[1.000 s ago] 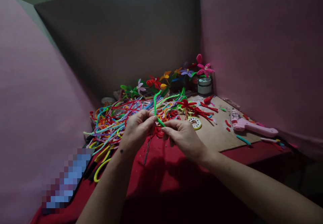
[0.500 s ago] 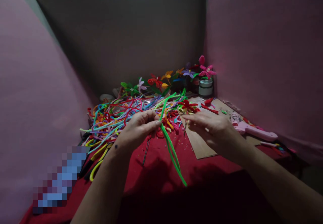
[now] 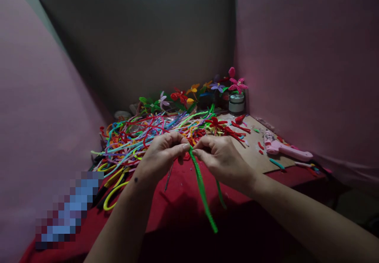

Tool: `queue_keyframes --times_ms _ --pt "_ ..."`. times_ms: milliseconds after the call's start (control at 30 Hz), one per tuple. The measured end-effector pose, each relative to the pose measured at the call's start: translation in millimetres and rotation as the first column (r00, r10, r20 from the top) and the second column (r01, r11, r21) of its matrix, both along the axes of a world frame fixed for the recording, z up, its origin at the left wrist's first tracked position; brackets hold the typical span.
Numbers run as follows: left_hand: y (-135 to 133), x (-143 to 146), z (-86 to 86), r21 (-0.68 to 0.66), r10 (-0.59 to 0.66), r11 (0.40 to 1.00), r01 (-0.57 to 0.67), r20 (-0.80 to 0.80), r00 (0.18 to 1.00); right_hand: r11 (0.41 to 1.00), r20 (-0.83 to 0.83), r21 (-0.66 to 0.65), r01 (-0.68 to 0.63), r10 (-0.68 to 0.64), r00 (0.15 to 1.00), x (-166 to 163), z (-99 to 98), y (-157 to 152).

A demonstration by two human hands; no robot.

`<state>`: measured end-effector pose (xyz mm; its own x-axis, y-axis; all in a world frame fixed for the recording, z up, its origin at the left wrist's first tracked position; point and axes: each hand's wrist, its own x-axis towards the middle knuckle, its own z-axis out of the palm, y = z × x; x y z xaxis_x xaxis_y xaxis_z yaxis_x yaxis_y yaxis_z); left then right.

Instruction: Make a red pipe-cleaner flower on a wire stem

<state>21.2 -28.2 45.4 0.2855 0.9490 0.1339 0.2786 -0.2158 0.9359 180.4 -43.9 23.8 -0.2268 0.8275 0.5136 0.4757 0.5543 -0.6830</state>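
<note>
A green pipe cleaner (image 3: 203, 190) hangs doubled from between my two hands, its ends pointing down toward me over the red cloth (image 3: 180, 207). My left hand (image 3: 161, 156) pinches its top fold from the left. My right hand (image 3: 220, 158) pinches the same spot from the right, fingertips nearly touching the left ones. Just behind my hands lies a tangled heap of pipe cleaners (image 3: 142, 136) in many colours.
Finished pipe-cleaner flowers (image 3: 189, 95) stand along the back wall, beside a small round jar (image 3: 237, 103). A pink glue gun (image 3: 286, 148) lies on a brown board (image 3: 254, 154) at right with red scraps. A thin metal rod (image 3: 168, 176) lies on the cloth. Pink walls close both sides.
My right hand came back from the board at right and joined the left at the top of the green pipe cleaner, which now hangs lower toward me.
</note>
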Motion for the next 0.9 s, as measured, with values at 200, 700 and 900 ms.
queue_keyframes --times_ms 200,700,900 --pt "-2.7 4.3 -3.0 0.043 0.03 0.999 -0.031 0.002 1.0 0.865 -0.47 -0.408 -0.291 0.074 0.88 1.2 -7.3 5.2" --pt "-5.5 9.9 9.4 0.139 0.103 0.988 -0.07 -0.244 0.964 0.839 -0.372 -0.452 -0.303 0.131 0.919 10.1 -4.7 9.5" --pt "-6.4 6.9 13.3 0.0 -0.02 1.0 0.02 -0.263 0.964 0.84 -0.385 -0.435 -0.324 0.152 0.91 13.3 2.7 5.8"
